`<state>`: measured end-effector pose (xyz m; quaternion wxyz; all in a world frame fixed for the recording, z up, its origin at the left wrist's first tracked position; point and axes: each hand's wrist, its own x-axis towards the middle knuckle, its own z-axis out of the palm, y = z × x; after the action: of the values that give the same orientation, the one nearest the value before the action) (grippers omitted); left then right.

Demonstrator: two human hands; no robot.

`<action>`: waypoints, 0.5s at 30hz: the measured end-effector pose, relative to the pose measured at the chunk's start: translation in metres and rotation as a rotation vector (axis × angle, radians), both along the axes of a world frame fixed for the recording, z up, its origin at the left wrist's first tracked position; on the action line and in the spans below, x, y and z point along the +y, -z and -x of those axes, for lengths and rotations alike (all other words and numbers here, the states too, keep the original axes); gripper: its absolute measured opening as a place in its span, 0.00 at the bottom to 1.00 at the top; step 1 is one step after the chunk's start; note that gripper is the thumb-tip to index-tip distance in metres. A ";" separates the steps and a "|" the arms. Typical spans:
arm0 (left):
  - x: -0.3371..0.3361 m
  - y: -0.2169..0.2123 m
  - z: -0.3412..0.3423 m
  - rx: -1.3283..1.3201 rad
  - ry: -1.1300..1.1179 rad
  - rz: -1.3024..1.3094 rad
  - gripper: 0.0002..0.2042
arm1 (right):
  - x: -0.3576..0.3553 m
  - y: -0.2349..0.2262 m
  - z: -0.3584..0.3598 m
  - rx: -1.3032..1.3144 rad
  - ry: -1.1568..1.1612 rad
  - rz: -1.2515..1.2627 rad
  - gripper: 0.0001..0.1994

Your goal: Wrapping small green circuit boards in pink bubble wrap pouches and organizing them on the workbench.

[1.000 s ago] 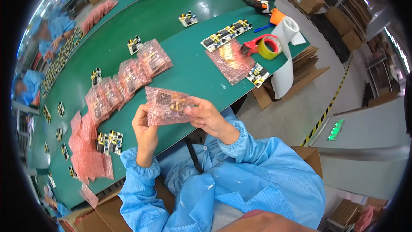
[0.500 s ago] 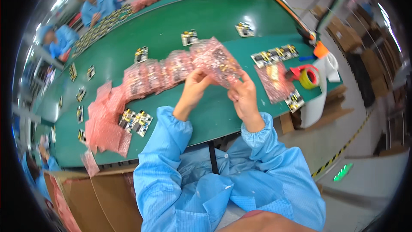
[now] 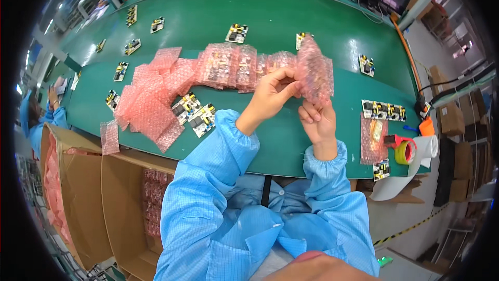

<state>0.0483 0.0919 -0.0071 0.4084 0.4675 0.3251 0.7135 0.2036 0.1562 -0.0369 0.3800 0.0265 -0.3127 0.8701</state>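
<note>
Above the green bench I hold a pink bubble-wrap bag [image 3: 314, 70] by its lower end, tilted so its side shows. A circuit board seems to be inside, though the wrap blurs it. My left hand [image 3: 273, 95] pinches the bag's left edge with thumb and fingers. Below it, my right hand [image 3: 318, 120] is closed on the bottom corner. Behind my hands runs a row of filled bubble-wrap bags [image 3: 221, 67]. A heap of flat bubble-wrap bags [image 3: 152, 99] lies to the left, with bare circuit boards [image 3: 201, 119] beside it.
Single circuit boards [image 3: 237, 33] are spread along the bench [image 3: 208, 10]. At right are a row of boards [image 3: 383, 110], a tape dispenser [image 3: 404, 151] and a white roll [image 3: 427, 147]. An open cardboard box [image 3: 83, 203] stands at lower left. Co-workers sit across and at left.
The bag has turned from showing its broad face to standing more upright and edge-on. My hands still grip its lower end. The whole view has swung leftward.
</note>
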 end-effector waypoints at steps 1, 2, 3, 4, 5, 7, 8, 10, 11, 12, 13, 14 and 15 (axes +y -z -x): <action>-0.003 -0.001 0.000 0.102 -0.064 -0.013 0.06 | -0.002 0.004 -0.003 -0.008 0.013 0.011 0.19; -0.004 -0.001 -0.001 0.158 -0.116 -0.025 0.06 | -0.003 0.003 -0.003 -0.059 0.023 0.045 0.19; -0.003 0.000 -0.001 0.152 -0.108 -0.020 0.06 | -0.005 0.002 -0.005 -0.109 0.031 0.080 0.21; -0.002 0.001 -0.001 0.214 -0.134 -0.031 0.06 | -0.004 0.003 -0.006 -0.115 0.038 0.086 0.21; 0.000 0.001 0.001 0.279 -0.162 -0.043 0.06 | -0.003 0.003 -0.005 -0.062 0.000 0.087 0.19; 0.003 0.000 0.001 0.373 -0.221 -0.088 0.06 | -0.001 0.002 -0.006 -0.011 -0.040 0.093 0.17; 0.004 0.001 0.000 0.341 -0.244 -0.094 0.07 | 0.000 0.000 -0.009 0.001 -0.110 0.129 0.17; 0.002 0.001 0.002 0.308 -0.269 -0.093 0.07 | 0.000 -0.002 -0.009 0.012 -0.181 0.171 0.16; 0.001 0.000 0.004 0.321 -0.234 -0.052 0.07 | 0.000 -0.001 -0.010 0.014 -0.182 0.154 0.15; -0.001 -0.002 0.005 0.334 -0.199 -0.011 0.08 | 0.000 -0.001 -0.010 0.017 -0.183 0.136 0.15; -0.003 -0.003 0.005 0.332 -0.196 -0.006 0.08 | 0.001 0.000 -0.009 0.014 -0.180 0.142 0.15; -0.006 -0.006 0.005 0.311 -0.146 -0.022 0.09 | 0.001 0.001 -0.008 -0.004 -0.159 0.119 0.15; -0.008 -0.008 0.003 0.291 -0.097 -0.038 0.10 | 0.000 0.002 -0.008 -0.022 -0.138 0.096 0.15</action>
<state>0.0449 0.0844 0.0006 0.3133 0.5573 0.3893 0.6631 0.2118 0.1565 -0.0385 0.3164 0.0202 -0.2720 0.9086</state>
